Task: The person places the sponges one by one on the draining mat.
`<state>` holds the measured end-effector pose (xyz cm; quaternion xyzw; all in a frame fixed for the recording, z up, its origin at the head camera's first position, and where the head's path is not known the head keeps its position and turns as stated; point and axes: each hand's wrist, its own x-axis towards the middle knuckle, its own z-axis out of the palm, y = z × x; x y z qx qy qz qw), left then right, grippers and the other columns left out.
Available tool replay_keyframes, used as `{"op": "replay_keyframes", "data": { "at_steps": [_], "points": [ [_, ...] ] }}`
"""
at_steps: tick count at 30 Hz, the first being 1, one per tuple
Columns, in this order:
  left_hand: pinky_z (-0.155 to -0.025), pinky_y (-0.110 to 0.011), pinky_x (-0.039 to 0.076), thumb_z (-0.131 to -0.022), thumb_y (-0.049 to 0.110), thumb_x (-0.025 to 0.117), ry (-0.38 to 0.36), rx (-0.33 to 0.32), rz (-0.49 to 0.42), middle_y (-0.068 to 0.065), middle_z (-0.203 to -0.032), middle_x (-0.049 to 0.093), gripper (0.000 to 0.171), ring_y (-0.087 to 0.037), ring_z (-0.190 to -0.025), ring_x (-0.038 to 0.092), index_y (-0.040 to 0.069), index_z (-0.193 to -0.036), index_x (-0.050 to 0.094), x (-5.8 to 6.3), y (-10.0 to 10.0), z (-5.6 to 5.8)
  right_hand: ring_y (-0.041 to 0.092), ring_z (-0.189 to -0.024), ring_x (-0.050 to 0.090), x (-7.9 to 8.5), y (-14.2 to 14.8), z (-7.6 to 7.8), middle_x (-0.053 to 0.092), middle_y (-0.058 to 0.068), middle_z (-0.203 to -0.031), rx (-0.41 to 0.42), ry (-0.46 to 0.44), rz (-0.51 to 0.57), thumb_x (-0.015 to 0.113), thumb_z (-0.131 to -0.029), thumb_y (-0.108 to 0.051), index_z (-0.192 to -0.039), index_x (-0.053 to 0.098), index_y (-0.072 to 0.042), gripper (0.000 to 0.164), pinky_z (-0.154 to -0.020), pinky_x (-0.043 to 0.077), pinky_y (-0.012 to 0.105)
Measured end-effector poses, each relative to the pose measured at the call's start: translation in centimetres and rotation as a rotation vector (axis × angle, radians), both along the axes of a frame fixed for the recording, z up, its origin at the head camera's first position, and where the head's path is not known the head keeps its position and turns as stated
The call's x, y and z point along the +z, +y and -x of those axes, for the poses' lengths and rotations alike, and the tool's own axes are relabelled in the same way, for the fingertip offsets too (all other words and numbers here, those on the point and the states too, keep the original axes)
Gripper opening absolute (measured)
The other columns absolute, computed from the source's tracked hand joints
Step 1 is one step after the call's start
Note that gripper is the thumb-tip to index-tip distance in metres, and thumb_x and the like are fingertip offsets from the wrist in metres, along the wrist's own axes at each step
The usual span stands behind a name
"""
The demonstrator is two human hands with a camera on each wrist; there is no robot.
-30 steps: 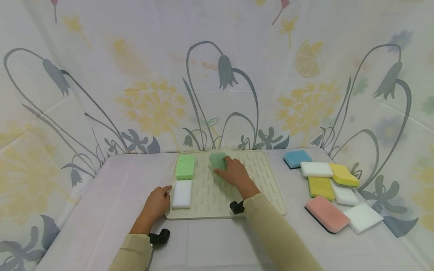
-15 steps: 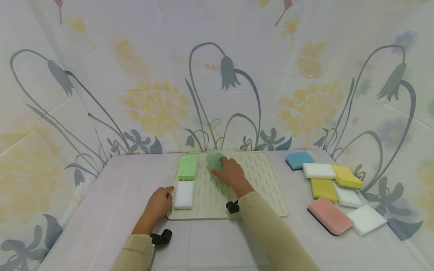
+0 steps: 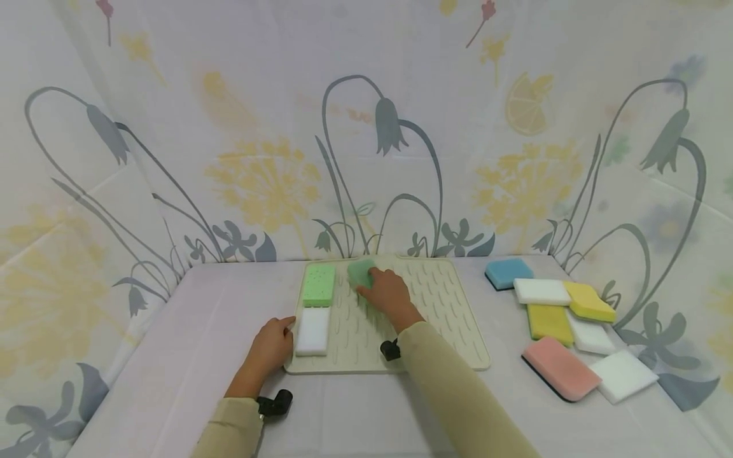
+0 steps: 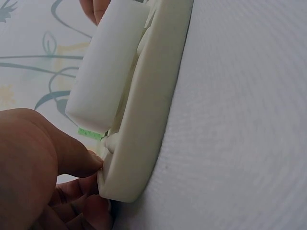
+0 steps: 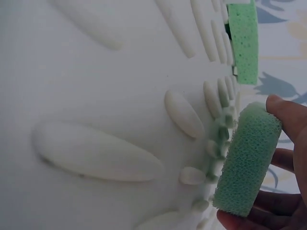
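Observation:
A pale green porous sponge (image 3: 359, 273) is in my right hand (image 3: 389, 294), over the back of the cream ridged mat (image 3: 424, 318). In the right wrist view the thumb holds one end of this sponge (image 5: 249, 160) and fingers hold the other; it stands on edge close to the mat's ridges. My left hand (image 3: 270, 343) is at the mat's left edge. Thumb and curled fingers pinch the mat's rim (image 4: 144, 120) in the left wrist view. A bright green speckled sponge (image 3: 319, 284) and a white sponge (image 3: 312, 332) lie in a column along the mat's left side.
On the right of the table lies a loose group: a blue sponge (image 3: 508, 273), several white ones, a yellow sponge (image 3: 592, 301), an olive-yellow sponge (image 3: 550, 323) and a pink sponge (image 3: 561, 369), some overlapping. A patterned cloth (image 3: 366, 159) rises behind the table.
My right hand has shifted slightly left with the pale green sponge, towards the bright green one. The left hand keeps its place at the mat's edge. The whole view has drifted a little.

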<state>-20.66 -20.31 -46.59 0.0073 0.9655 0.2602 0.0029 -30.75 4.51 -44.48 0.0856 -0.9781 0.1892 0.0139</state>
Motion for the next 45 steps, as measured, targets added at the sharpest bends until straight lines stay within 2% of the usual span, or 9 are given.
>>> {"op": "replay_keyframes", "data": {
  "at_steps": [6, 14, 19, 26, 31, 38, 45],
  "points": [
    [-0.064, -0.032, 0.041, -0.093, 0.004, 0.049, 0.002, 0.004, -0.009, -0.011, -0.085, 0.056, 0.04, -0.019, -0.072, 0.047, -0.006, -0.13, 0.057, -0.1, 0.1, 0.0, 0.035, -0.113, 0.057, -0.1, -0.2, 0.0, 0.058, 0.018, -0.124, 0.004, -0.006, -0.015, 0.057, -0.092, -0.052, -0.139, 0.052, -0.012, 0.061, -0.093, 0.048, 0.046],
    [-0.065, -0.033, 0.042, -0.093, 0.005, 0.05, 0.014, -0.008, -0.004, -0.01, -0.086, 0.057, 0.039, -0.018, -0.072, 0.047, -0.006, -0.13, 0.057, -0.9, 0.2, 0.3, 0.038, -0.112, 0.055, -0.4, -0.5, -0.2, 0.055, 0.02, -0.122, -0.006, -0.008, -0.008, 0.059, -0.091, -0.052, -0.137, 0.053, -0.013, 0.06, -0.089, 0.049, 0.048],
    [-0.065, -0.032, 0.042, -0.092, 0.005, 0.05, 0.02, -0.006, 0.006, -0.01, -0.085, 0.056, 0.039, -0.018, -0.072, 0.047, -0.005, -0.13, 0.057, -0.8, 0.1, 0.3, 0.038, -0.114, 0.054, -0.5, -0.6, -0.3, 0.054, 0.02, -0.123, -0.005, -0.016, 0.012, 0.06, -0.09, -0.05, -0.138, 0.053, -0.013, 0.061, -0.091, 0.048, 0.048],
    [-0.066, -0.033, 0.043, -0.093, 0.005, 0.05, 0.018, 0.001, 0.014, -0.01, -0.086, 0.057, 0.039, -0.018, -0.072, 0.048, -0.005, -0.13, 0.058, -0.6, 0.0, 0.2, 0.038, -0.118, 0.049, 0.0, -0.6, -0.4, 0.048, 0.023, -0.129, 0.063, -0.103, 0.024, 0.062, -0.08, -0.037, -0.145, 0.044, -0.01, 0.073, -0.095, 0.045, 0.048],
    [-0.066, -0.034, 0.043, -0.093, 0.004, 0.05, 0.014, -0.002, 0.014, -0.011, -0.086, 0.057, 0.039, -0.018, -0.072, 0.048, -0.006, -0.13, 0.057, -0.4, -0.1, 0.0, 0.038, -0.119, 0.048, 0.1, -0.9, -0.6, 0.049, 0.023, -0.13, 0.088, -0.118, 0.008, 0.062, -0.081, -0.033, -0.145, 0.043, -0.007, 0.072, -0.096, 0.044, 0.048],
    [-0.068, -0.036, 0.045, -0.093, 0.005, 0.048, 0.003, 0.0, 0.004, -0.012, -0.089, 0.057, 0.04, -0.019, -0.074, 0.049, -0.006, -0.131, 0.056, -0.1, 0.1, -0.2, 0.037, -0.122, 0.05, -0.2, -1.9, -0.6, 0.056, 0.019, -0.129, 0.052, -0.086, 0.034, 0.066, -0.085, -0.04, -0.137, 0.051, -0.003, 0.066, -0.101, 0.042, 0.047],
    [-0.069, -0.037, 0.045, -0.094, 0.005, 0.048, 0.007, 0.002, 0.006, -0.013, -0.09, 0.058, 0.039, -0.019, -0.075, 0.049, -0.005, -0.131, 0.056, -0.1, 0.0, 0.0, 0.035, -0.111, 0.055, -0.2, -2.9, -0.6, 0.058, 0.02, -0.12, 0.007, -0.058, 0.063, 0.07, -0.084, -0.045, -0.126, 0.059, 0.0, 0.063, -0.095, 0.046, 0.045]
  ]
}}
